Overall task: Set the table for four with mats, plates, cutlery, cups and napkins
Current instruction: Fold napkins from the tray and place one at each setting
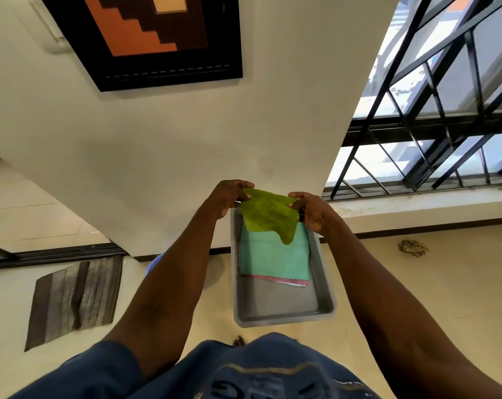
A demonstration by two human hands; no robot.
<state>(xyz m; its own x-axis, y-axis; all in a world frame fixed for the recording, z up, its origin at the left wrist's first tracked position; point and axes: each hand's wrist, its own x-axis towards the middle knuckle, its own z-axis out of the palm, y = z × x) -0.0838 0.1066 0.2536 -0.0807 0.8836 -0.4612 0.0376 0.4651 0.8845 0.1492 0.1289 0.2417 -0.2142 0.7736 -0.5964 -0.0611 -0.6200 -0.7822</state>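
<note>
A striped rug (74,300) lies on the floor (416,283) at the left, below a framed picture (146,38) on the wall. The left hand (226,198) pinches one top corner of a green napkin (268,214), thumb and fingers curled on the cloth. The napkin hangs in the air between the hands, over the far end of a grey tray (281,306). In the tray lies a teal napkin (273,259) on a small stack; a pink edge shows beneath, perhaps another cloth. The right hand (313,211) pinches the other top corner. Further right is a barred window (445,125), and something small and crumpled (412,247) on the floor.
</note>
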